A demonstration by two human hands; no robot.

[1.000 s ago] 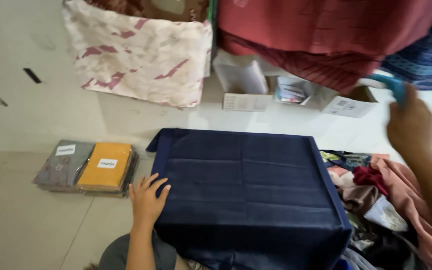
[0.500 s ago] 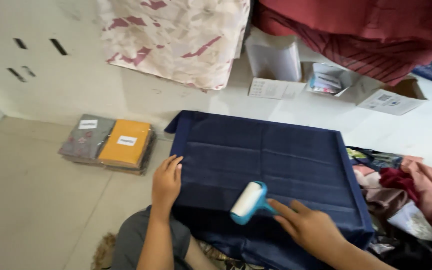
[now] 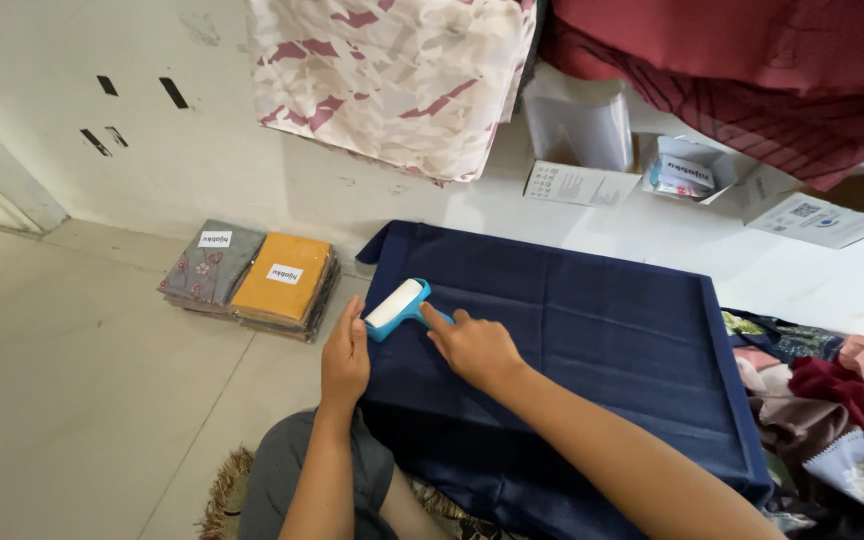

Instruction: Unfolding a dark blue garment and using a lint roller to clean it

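Nearby, packaged fabrics (image 3: 252, 278) sit left; right hand (image 3: 474, 347) fingers curl round lint roller (image 3: 395, 307), handle hidden; left hand (image 3: 346, 357) flat, fingers together, on navy cloth (image 3: 592, 350).

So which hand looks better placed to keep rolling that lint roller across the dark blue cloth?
The right hand: it already grips the lint roller by its blue handle on the navy cloth. The left hand lies flat on the cloth's left edge, pinning it.
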